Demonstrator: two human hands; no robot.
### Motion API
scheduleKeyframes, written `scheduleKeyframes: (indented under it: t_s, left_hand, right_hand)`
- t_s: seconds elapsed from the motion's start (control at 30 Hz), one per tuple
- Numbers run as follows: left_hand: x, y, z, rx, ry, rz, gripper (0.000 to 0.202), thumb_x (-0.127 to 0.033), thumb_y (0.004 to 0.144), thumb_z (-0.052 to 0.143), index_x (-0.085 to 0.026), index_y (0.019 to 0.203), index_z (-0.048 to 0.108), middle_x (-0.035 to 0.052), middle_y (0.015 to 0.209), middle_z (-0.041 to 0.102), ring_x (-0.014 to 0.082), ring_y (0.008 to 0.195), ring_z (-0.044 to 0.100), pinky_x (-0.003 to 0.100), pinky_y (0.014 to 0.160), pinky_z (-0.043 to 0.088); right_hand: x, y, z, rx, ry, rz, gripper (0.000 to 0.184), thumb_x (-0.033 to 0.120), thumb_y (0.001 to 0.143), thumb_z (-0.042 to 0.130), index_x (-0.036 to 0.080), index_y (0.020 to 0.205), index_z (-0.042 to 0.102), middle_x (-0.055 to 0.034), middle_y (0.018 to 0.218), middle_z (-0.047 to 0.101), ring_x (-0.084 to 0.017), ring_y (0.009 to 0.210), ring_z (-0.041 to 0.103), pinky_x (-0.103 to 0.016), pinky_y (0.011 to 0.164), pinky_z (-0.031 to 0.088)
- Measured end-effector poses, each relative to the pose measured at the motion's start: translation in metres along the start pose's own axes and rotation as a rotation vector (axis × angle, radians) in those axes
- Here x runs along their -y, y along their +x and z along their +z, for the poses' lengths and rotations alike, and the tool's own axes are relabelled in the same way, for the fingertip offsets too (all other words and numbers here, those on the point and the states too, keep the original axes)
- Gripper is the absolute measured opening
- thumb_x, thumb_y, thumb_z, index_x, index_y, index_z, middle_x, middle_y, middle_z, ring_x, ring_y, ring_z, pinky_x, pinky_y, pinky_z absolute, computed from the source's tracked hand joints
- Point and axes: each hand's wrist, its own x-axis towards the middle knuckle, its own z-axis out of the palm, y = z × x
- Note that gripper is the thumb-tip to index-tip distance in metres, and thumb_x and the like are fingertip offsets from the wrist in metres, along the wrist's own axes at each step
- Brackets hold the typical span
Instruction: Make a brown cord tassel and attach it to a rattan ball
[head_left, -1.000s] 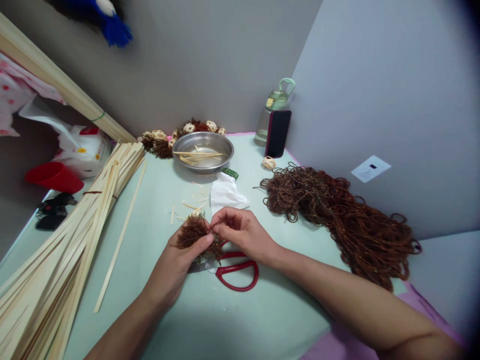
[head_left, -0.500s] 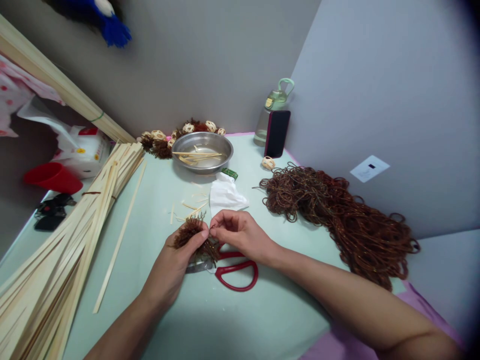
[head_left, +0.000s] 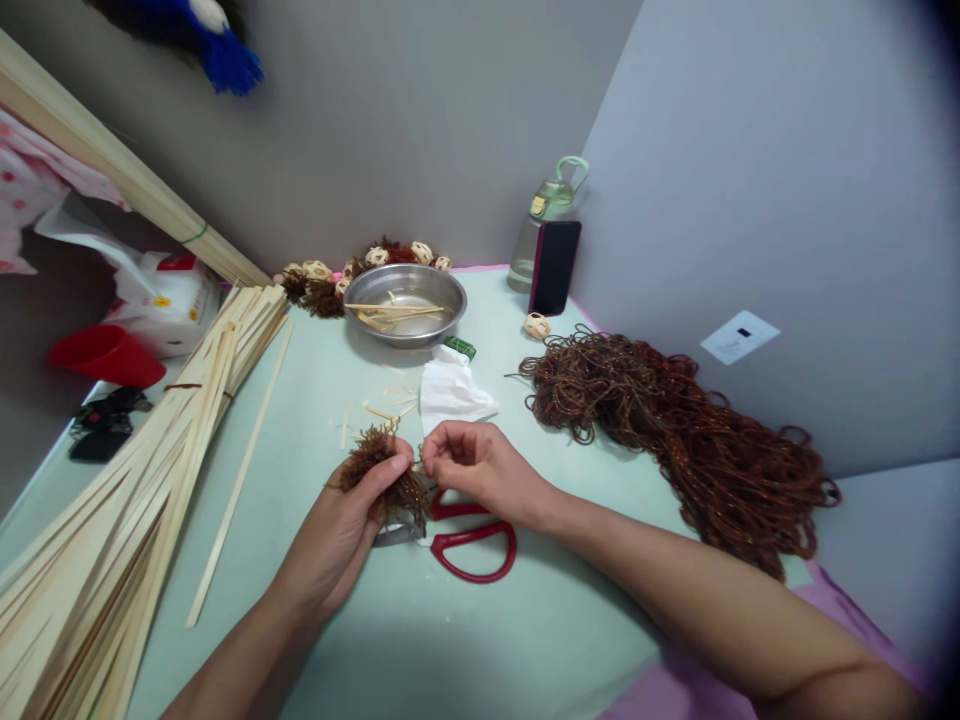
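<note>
- Two hands are working close in front of me: my left hand [head_left: 341,525] is curling its fingers [head_left: 390,470] around a brown fuzzy tuft [head_left: 371,460], holding it just above the worktop [head_left: 450,640].
- My right hand [head_left: 480,465] is pinching with thumb and forefinger at the tuft's right edge. What the fingertips are gripping there is too fine for me to make out.
- I am judging the tuft to be light, soft and springy, with loose fibres that are likely to shed or flatten under a hard squeeze. Gripping its denser middle, not the frayed tips, is looking like the safest hold.
- Red-handled scissors [head_left: 476,545] are lying on the worktop right under both hands, their blades partly hidden by the left one.
- Just beyond the tuft, a crumpled white tissue [head_left: 450,390] is sitting among short pale offcuts [head_left: 382,412].
- Long pale strips [head_left: 135,480] are fanning along the left side, and a heap of brown cord [head_left: 675,440] is sprawling to the right.
- Farthest off, a steel bowl [head_left: 405,295] is holding a few slivers, with small woven balls [head_left: 375,258] behind it. A bottle [head_left: 544,215] and a dark phone [head_left: 555,268] are standing by the wall.
</note>
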Motion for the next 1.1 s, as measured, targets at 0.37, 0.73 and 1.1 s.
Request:
scheduleKeyframes:
  t_s: [0.37,0.73,1.1]
  left_hand:
    - [0.0011,-0.0012,0.0019,-0.003,0.044,0.011,0.014,-0.031,0.081,0.075,-0.020,0.089,0.073,-0.0010,0.084,0.069,0.0135,0.086,0.062,0.020,0.080,0.050]
    - [0.0027,0.0008,0.0021,0.022,0.111,0.032,0.016,-0.033,0.081,0.074,-0.019,0.088,0.070,0.0001,0.082,0.071,0.0157,0.081,0.065,0.024,0.078,0.050]
    - [0.0069,0.0012,-0.0031,-0.039,0.121,0.014,0.022,-0.038,0.075,0.079,-0.021,0.089,0.075,-0.0009,0.081,0.070,0.0149,0.084,0.061,0.021,0.080,0.049]
  right_hand:
    - [0.0057,-0.0017,0.0005,0.042,-0.031,-0.012,0.013,0.029,0.088,0.061,0.016,0.088,0.057,0.0039,0.071,0.053,-0.009,0.061,0.049,-0.023,0.060,0.038]
    - [0.0027,0.0028,-0.0041,0.059,0.089,0.015,0.038,0.050,0.080,0.073,0.014,0.079,0.059,0.0034,0.068,0.055,-0.007,0.055,0.048,-0.021,0.057,0.039]
    - [0.0038,-0.0014,-0.0022,0.141,-0.052,-0.037,0.036,0.049,0.090,0.061,0.015,0.080,0.057,0.0035,0.067,0.049,-0.009,0.061,0.046,-0.022,0.058,0.037]
